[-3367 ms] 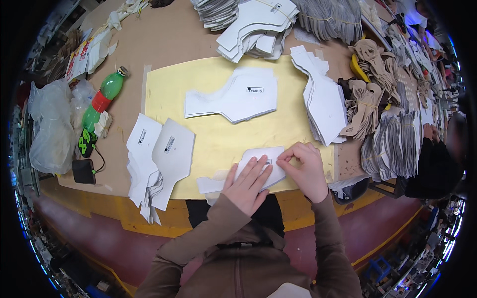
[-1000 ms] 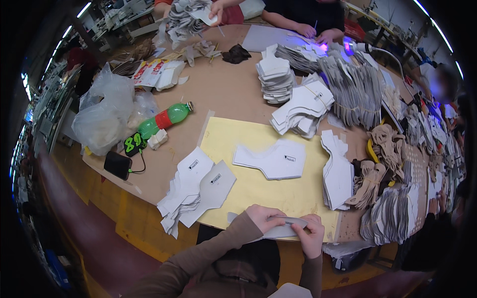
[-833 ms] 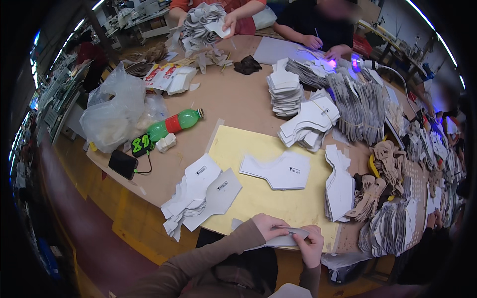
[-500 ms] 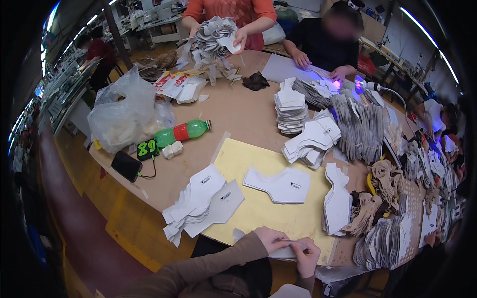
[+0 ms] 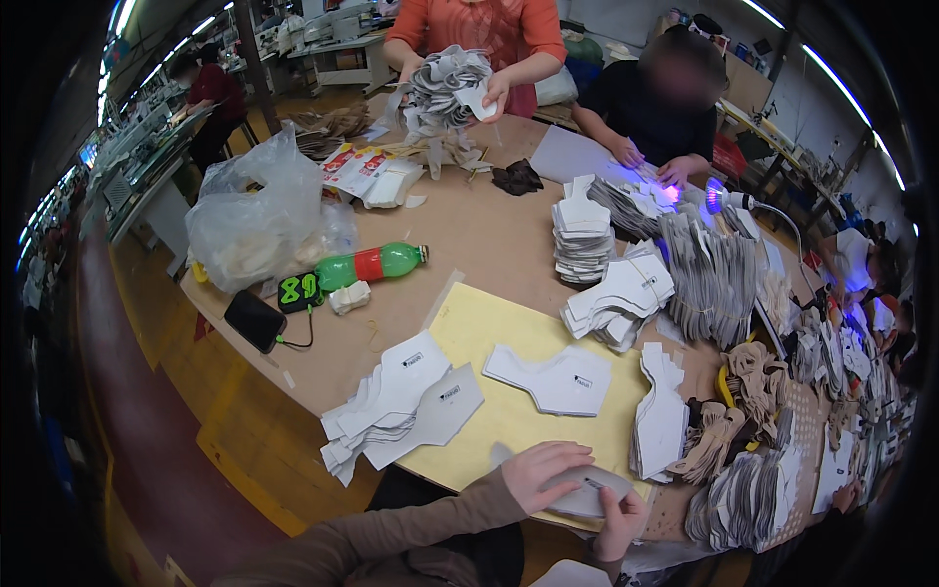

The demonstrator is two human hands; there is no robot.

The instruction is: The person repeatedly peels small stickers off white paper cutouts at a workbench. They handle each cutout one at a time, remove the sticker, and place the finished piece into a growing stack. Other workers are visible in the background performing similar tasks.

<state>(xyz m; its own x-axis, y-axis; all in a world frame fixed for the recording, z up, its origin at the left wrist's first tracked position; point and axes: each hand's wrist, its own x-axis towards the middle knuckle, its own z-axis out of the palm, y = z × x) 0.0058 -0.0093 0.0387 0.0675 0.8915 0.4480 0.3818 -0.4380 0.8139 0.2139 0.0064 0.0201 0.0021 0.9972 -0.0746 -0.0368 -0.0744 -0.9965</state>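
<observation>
At the table's near edge, a light grey cut piece (image 5: 590,495) with a small dark printed mark is held between my two hands, slightly bowed. My left hand (image 5: 541,476) grips its left side, with the fingers behind it and the thumb in front. The right end is pinched by my right hand (image 5: 622,520), its thumb on the printed face. Beyond them, a small stack of white cut pieces (image 5: 558,378) lies on a yellow sheet (image 5: 489,313). A fanned pile of similar pieces (image 5: 391,386) is to the left, with a greyer piece (image 5: 440,416) overlapping it.
Right of the sheet are a white stack (image 5: 662,411), tan strap bundles (image 5: 714,435) and grey bundles (image 5: 709,274). Left are a green bottle (image 5: 372,262), phone (image 5: 254,321), power bank (image 5: 299,291) and plastic bag (image 5: 254,215). Across the table, one person holds a bundle (image 5: 450,88); another works beside a lamp (image 5: 719,196).
The piece in my hands has turned so its printed face shows. My left fingers have straightened, and my right hand has moved slightly right and down. The view has shifted a little.
</observation>
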